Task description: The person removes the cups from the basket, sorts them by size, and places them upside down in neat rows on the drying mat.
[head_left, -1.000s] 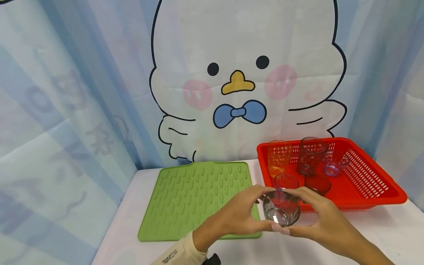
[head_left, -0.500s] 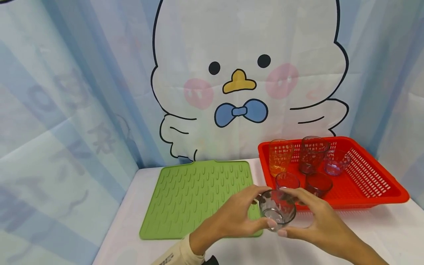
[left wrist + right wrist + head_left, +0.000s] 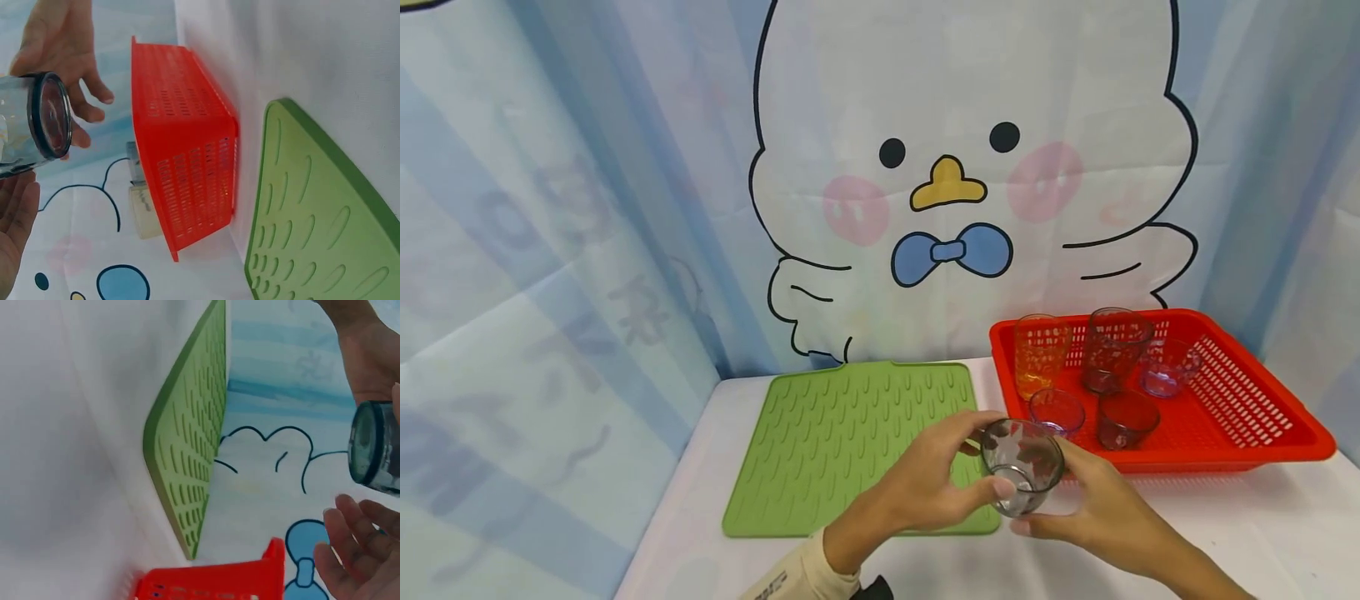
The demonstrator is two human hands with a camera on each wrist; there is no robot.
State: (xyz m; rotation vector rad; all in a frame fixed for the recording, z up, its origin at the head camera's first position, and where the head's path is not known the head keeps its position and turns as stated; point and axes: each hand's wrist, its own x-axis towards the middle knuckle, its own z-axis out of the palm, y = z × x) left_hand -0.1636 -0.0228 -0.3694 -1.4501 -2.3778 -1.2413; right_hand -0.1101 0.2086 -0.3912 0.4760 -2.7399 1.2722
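A smoky grey glass tumbler with a dark leaf-like pattern is tilted in the air, its mouth toward the head camera. My left hand grips its left side, thumb across the front and fingers behind. My right hand is around the right side with loosely spread fingers, its thumb just below the glass. In the right wrist view, the right fingers stand near the tumbler, a gap showing between them. The left wrist view shows the glass's thick base.
A red plastic basket at the right holds several glasses, among them an orange tumbler and a purple-tinted cup. A green ridged drying mat lies on the white table left of it. A curtain with a cartoon chick hangs behind.
The tumbler has moved slightly left and turned in the hands. My right thumb has separated from the left thumb and now sits below the glass.
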